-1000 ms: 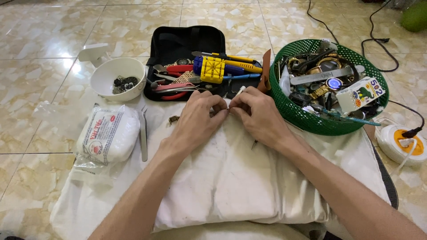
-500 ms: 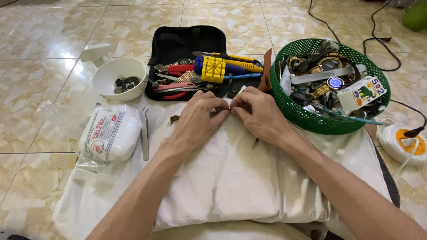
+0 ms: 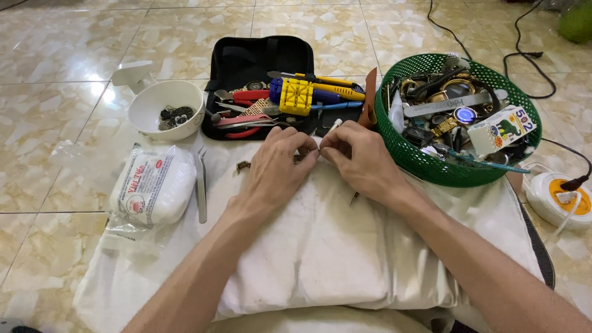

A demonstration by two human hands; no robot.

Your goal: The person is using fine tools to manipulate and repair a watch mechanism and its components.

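Note:
My left hand [image 3: 279,166] and my right hand [image 3: 357,158] meet fingertip to fingertip over the far edge of a white cushion [image 3: 320,246]. Between them they pinch a small thin metal part [image 3: 319,150], too small to name. A white-tipped slim tool [image 3: 334,126] sticks up from my right hand's fingers. Both hands rest on the cushion, just in front of the open black tool case [image 3: 262,61] with its red, yellow and blue tools.
A green plastic basket [image 3: 431,166] of watches and parts stands at the right. At the left are a white bowl [image 3: 154,105] with small dark parts, a white packet [image 3: 154,185], and metal tweezers [image 3: 201,185]. A white and orange power socket [image 3: 564,197] lies far right on the tiled floor.
Both hands stay pressed together at the cushion's far edge; the fingers shift only slightly around the small part.

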